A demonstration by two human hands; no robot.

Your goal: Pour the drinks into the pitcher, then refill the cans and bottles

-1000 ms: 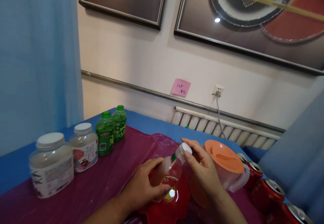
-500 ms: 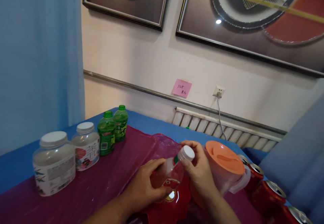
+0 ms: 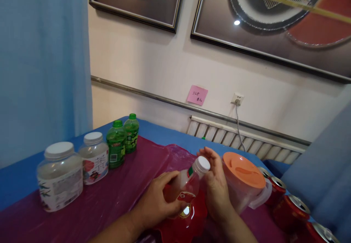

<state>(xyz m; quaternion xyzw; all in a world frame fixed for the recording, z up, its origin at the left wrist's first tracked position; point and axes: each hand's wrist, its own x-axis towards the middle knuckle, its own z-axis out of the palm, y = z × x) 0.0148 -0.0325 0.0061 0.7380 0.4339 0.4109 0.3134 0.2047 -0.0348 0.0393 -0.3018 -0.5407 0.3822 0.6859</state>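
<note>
My left hand (image 3: 161, 195) is wrapped round the body of a clear plastic bottle (image 3: 193, 182) with a white cap and a red label. The bottle leans to the right above a glossy red dish (image 3: 196, 217). Beside the bottle's neck, my right hand (image 3: 218, 184) has its fingers stretched out and holds nothing. A pitcher (image 3: 236, 195) with an orange lid (image 3: 244, 169) stands just right of that hand.
Two clear jars with white lids (image 3: 60, 177) (image 3: 94, 159) and two green bottles (image 3: 116, 144) (image 3: 131, 133) line the left side. Several red cans (image 3: 290, 213) stand at the right. Purple plastic sheeting (image 3: 123, 184) covers part of the blue table; a radiator (image 3: 219, 133) is behind.
My right hand has opened away from the bottle's cap, its fingers now stretched upward. My left hand keeps hold of the bottle, nearly unmoved.
</note>
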